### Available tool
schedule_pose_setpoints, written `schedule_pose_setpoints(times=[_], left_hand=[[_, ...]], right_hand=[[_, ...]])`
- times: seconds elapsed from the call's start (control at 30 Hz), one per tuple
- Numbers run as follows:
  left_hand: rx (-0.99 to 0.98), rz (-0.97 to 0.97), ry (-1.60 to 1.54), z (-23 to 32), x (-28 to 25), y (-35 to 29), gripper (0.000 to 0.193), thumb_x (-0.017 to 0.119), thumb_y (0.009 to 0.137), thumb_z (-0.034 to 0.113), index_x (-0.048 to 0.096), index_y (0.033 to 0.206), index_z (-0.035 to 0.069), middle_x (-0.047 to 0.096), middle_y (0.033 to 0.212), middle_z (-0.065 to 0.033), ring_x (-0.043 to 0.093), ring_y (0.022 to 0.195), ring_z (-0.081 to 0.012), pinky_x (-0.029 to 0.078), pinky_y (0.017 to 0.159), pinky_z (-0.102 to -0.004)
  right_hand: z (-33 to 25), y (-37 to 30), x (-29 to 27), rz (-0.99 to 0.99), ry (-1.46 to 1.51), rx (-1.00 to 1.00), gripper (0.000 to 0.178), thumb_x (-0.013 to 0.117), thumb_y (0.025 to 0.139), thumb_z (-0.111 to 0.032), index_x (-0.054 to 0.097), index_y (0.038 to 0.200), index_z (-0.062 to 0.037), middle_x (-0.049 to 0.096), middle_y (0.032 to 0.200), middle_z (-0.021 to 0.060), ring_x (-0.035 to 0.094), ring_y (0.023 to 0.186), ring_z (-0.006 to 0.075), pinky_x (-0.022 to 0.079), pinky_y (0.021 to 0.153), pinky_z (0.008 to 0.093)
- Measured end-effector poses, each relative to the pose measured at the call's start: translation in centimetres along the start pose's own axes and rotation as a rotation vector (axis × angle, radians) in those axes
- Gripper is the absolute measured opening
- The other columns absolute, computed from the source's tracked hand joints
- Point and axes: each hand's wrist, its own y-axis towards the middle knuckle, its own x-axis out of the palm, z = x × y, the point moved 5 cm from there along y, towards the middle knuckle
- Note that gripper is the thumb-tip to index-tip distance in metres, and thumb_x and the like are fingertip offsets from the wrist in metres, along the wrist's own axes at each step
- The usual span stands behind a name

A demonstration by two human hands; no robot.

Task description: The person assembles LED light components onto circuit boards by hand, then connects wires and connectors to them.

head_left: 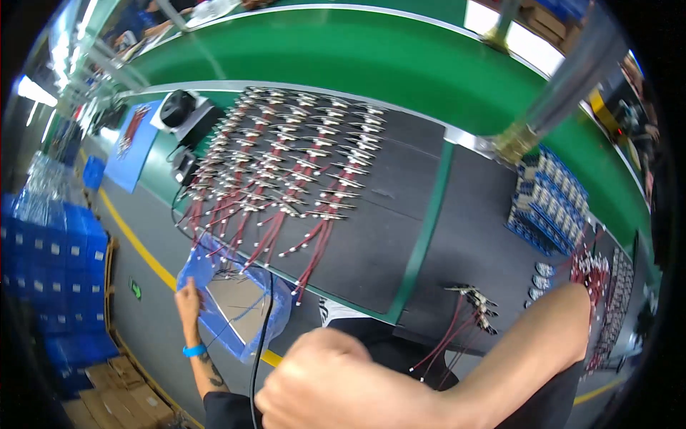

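My left hand, with a blue band on its wrist, is closed at the edge of a blue plastic bag. The bag lines a bin holding a piece of brown cardboard and some thin wires. Close to the camera, my right hand is curled and slightly blurred; its fingertips are hidden, so what it may hold cannot be made out. Beyond my hands, many small parts with dark red wires lie in rows on a black mat. A small pile of wired parts rests near my right forearm.
A stack of blue trays stands at the right, near a bundle of red wires. A metal post rises behind the bench. Blue boxes are piled at the far left. A black cable hangs beside the bin.
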Motion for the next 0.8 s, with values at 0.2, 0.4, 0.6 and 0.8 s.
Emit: schedule_pose_setpoints(times=[0.2,0.4,0.6,0.8], left_hand=[[0.162,0.074,-0.356,8.8,-3.8,-4.7,0.052,0.040,0.099,0.037,0.043,0.055,0.009,0.042,0.046,-0.0009,0.038,0.038,-0.0087,0.029,0.038,-0.0231],[0.476,0.023,-0.707,24.2,0.8,-10.3,0.049,0.035,0.101,0.024,0.039,0.056,0.006,0.041,0.047,-0.0032,0.038,0.041,-0.0110,0.030,0.040,-0.0233],[0.872,-0.588,-0.715,30.3,4.6,-17.0,0.030,0.057,0.090,0.013,0.055,0.065,-0.003,0.059,0.059,-0.0109,0.060,0.055,-0.0183,0.048,0.050,-0.0269],[0.597,-1.607,-0.651,32.9,11.4,-21.6,0.041,0.058,0.091,0.016,0.048,0.127,-0.002,0.056,0.120,-0.0200,0.060,0.105,-0.0277,0.051,0.088,-0.0362]], right_hand=[[0.3,-1.3,1.9,-0.326,0.106,0.094,0.013,0.052,0.073,-0.004,0.065,0.077,-0.0056,0.046,0.052,-0.0002,0.046,0.044,0.0112,0.040,0.042,0.0277],[-0.9,-0.9,3.3,-0.314,-0.280,0.058,0.013,0.051,0.073,-0.003,0.064,0.074,-0.0060,0.045,0.051,-0.0019,0.043,0.043,0.0091,0.037,0.038,0.0261],[0.5,-3.7,2.3,-0.194,-0.066,0.302,0.021,0.062,0.063,-0.015,0.048,0.049,-0.0094,0.032,0.046,-0.0032,0.036,0.042,0.0096,0.027,0.037,0.0265],[7.8,-6.0,3.9,-0.070,-0.045,0.358,0.035,0.072,0.071,-0.026,0.046,0.054,-0.0087,0.044,0.046,0.0041,0.050,0.044,0.0233,0.037,0.040,0.0360]])
